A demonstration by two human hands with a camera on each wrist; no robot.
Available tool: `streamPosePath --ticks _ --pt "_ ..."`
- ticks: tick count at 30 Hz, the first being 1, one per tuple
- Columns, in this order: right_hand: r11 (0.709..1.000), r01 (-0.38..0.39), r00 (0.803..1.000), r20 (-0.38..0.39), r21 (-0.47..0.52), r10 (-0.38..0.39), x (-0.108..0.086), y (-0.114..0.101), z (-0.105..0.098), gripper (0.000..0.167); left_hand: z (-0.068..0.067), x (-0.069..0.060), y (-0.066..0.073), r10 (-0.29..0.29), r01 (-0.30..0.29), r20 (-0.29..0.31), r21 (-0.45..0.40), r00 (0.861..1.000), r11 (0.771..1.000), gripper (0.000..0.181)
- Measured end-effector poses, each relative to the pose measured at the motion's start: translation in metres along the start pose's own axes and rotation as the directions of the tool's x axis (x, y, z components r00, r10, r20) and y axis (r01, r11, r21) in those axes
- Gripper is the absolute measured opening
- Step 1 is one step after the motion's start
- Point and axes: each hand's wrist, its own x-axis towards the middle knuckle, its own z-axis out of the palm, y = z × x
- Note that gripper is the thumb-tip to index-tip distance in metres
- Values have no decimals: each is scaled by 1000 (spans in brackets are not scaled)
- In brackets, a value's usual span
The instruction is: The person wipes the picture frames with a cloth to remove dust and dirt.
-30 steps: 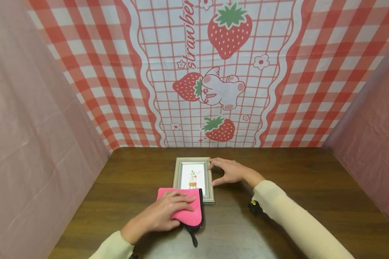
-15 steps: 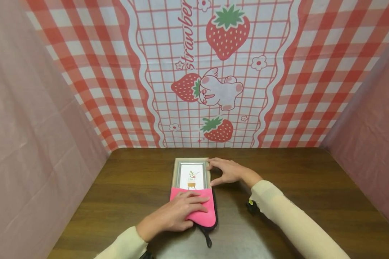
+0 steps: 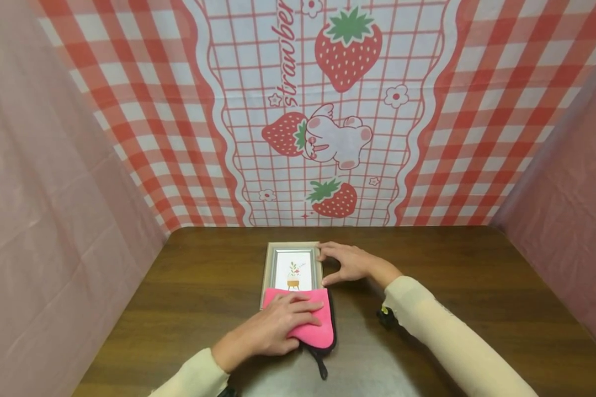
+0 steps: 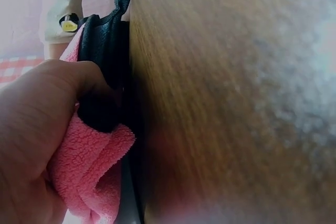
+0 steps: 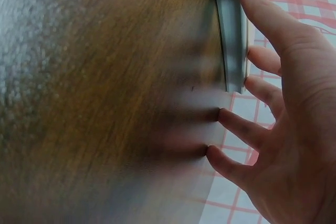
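A picture frame (image 3: 267,264) with a potted-plant print lies flat on the table. Over its lower part lies a folded pink plush cloth (image 3: 324,300) with black edging and a black loop. My left hand (image 3: 278,325) is on this cloth, fingers spread over the top; in the left wrist view the thumb curls round the edge of the pink cloth (image 4: 86,150). My right hand (image 3: 350,262) touches the frame's right edge with thumb and fingertips. In the right wrist view its other fingertips touch the table beside the frame (image 5: 231,30). The cloth and left hand hide the frame's bottom.
The brown wooden table (image 3: 427,264) ends at the back against a red-and-white checked strawberry cloth (image 3: 347,55). Pink drapes (image 3: 54,193) hang at both sides.
My left hand has slid the pink cloth to the right across the lower part of the frame, with only a slight shift in the last half second. My right hand stays at the frame's edge.
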Motion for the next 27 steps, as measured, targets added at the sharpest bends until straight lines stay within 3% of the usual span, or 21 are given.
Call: streamPosePath --ticks 12,27 --pt "1000 -5 1000 14 12 5 0 1 -1 57 -5 -9 -3 -30 30 27 -2 999 1000 52" --pt "1000 -2 1000 11 2 2 1 2 1 58 -15 -45 -21 -62 61 -37 -28 997 998 51"
